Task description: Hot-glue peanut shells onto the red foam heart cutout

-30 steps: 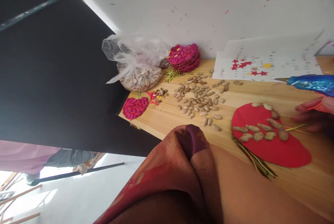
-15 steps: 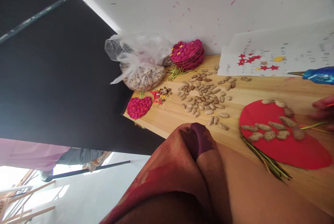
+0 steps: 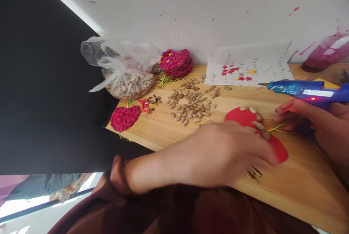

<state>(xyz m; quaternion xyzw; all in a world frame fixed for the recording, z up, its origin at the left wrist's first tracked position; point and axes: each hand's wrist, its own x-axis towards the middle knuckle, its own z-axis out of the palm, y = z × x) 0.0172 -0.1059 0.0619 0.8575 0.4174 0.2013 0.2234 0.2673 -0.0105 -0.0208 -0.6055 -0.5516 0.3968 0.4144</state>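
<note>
Red card (image 3: 280,150) under blurred left hand (image 3: 229,150)

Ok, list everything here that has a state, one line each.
Glue gun: gripped in right hand, red light lit, nozzle pointing left.
Red paper shape: flat on table, shells along its upper edge, partly covered.
Left hand: palm down over the shape, blurred; grip unclear.
Plastic bag: open, part full.
Loose shells: scattered on the wood.
Pink heart: flat near the table edge.
Stacked pink hearts: piled on one another.
</note>
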